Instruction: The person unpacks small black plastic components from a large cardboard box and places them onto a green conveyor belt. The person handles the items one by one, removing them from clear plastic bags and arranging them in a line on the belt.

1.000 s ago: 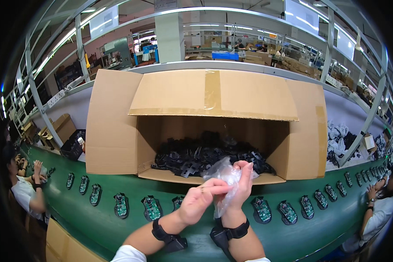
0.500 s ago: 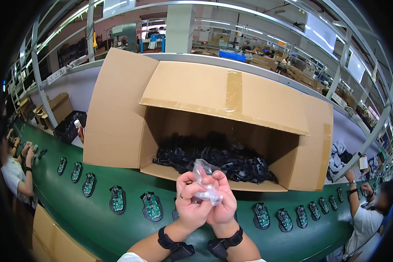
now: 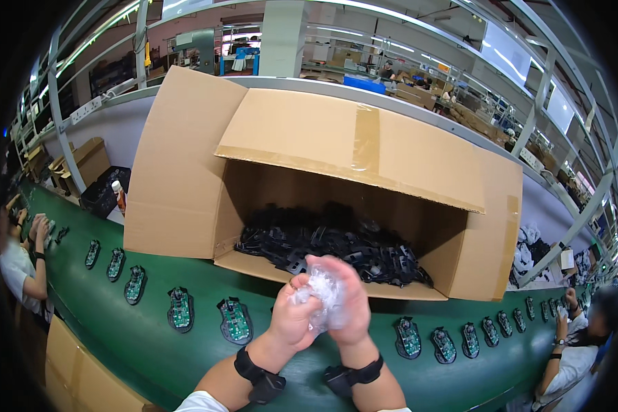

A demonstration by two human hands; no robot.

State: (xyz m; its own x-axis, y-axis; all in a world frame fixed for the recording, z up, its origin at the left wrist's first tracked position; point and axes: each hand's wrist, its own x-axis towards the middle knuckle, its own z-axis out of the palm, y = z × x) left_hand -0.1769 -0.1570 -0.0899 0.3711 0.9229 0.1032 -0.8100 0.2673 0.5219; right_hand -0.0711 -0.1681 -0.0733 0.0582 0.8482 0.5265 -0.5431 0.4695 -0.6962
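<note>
A crumpled clear plastic bag point(image 3: 325, 292) is bunched up between my two hands, in front of the cardboard box point(image 3: 254, 266). My left hand point(image 3: 294, 321) is closed around its left side, thumb on top. Against the other side presses my right hand point(image 3: 352, 307), its fingers raised and slightly smeared by motion. Inside the box, behind my fingers, lies a heap of black plastic parts point(image 3: 364, 257). To the left of my wrists a mouse-shaped black base with a green circuit board point(image 3: 235, 321) rests on the green belt point(image 3: 206, 367).
Several more circuit-board bases line the belt on both sides, one of them point(image 3: 408, 338) right of my arm. Co-workers sit at the far left point(image 3: 20, 271) and far right point(image 3: 575, 353). A black crate point(image 3: 106, 192) and a bottle point(image 3: 119, 196) stand left of the box.
The plastic has been squeezed from a stretched-out shape into a rounder wad. My right hand has opened from a pinch to press against it. The view has shifted slightly.
</note>
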